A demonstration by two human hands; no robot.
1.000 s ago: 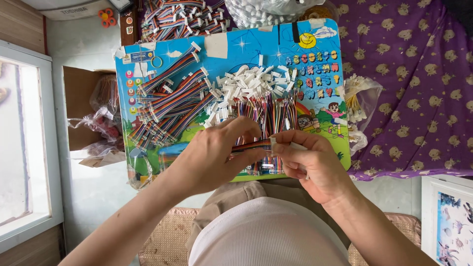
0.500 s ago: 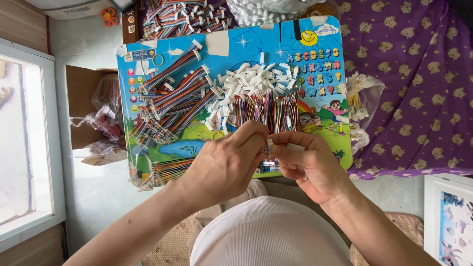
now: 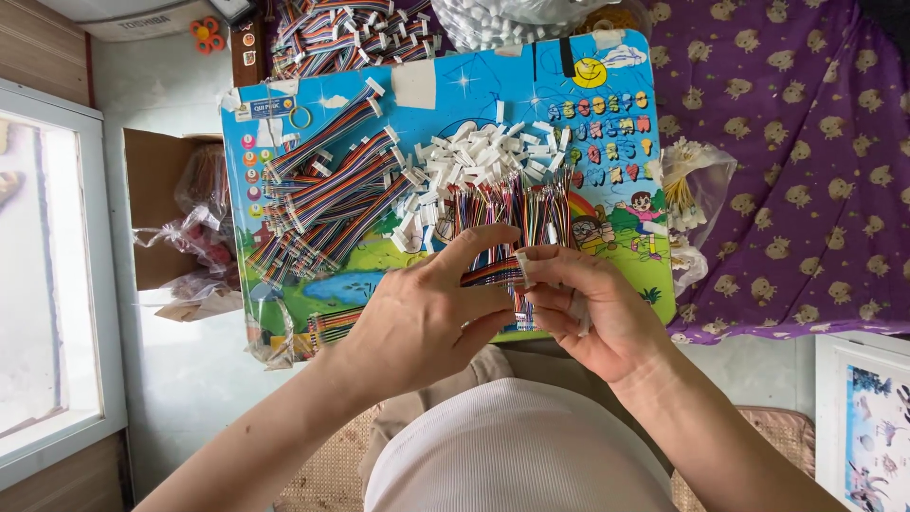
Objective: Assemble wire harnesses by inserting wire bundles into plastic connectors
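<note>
My left hand point(image 3: 427, 318) pinches a flat multicoloured ribbon cable point(image 3: 488, 275) over the near edge of a colourful cartoon board point(image 3: 445, 104). My right hand point(image 3: 592, 308) holds a small white connector point(image 3: 524, 268) against the cable's end, with more white pieces tucked in its fingers. Both hands meet at the middle. Beyond them on the board lie a heap of white connectors with coloured wires point(image 3: 483, 175) and bundles of ribbon cable point(image 3: 322, 190) to the left.
A purple patterned cloth point(image 3: 806, 161) covers the right side. A clear bag of pale parts point(image 3: 687, 190) lies at the board's right edge. More cables point(image 3: 341, 38) and a bag of white connectors point(image 3: 521, 14) sit at the far end. A cardboard box with plastic bags point(image 3: 175, 228) stands left.
The ribbon cable's end has come up against the white connector between my fingertips, and my left thumb and forefinger have slid along the cable toward the right hand.
</note>
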